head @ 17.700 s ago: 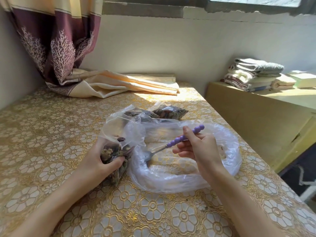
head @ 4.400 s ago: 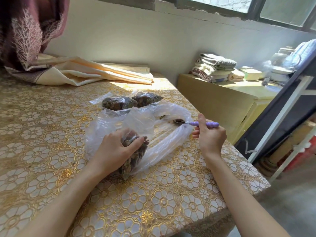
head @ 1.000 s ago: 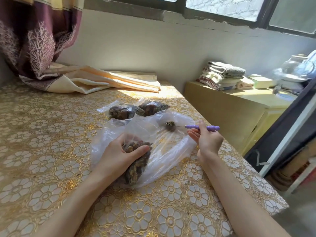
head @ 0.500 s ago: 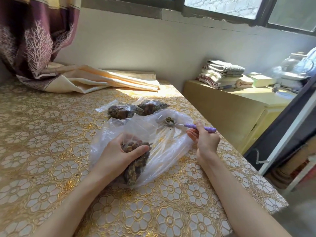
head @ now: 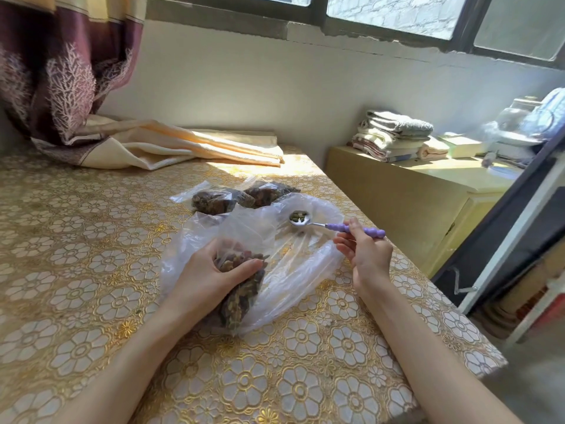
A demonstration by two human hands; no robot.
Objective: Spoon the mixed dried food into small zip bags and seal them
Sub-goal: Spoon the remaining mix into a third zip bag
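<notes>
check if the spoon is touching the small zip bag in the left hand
Apart. The head view shows the spoon, held by the right hand, raised right of the small zip bag, with clear plastic between them.

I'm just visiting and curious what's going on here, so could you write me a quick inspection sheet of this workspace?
Surface: table under a gold floral cover.
Job's things: small zip bag of dried food, open; spoon loaded; large clear bag nearly empty; two filled bags behind.
Clutter: curtain and folded cloth at the far edge.
Hands: left hand grips the small bag; right hand holds the spoon.
Cables: nothing seen.
Surroundings: window, yellow cabinet with folded towels.
</notes>
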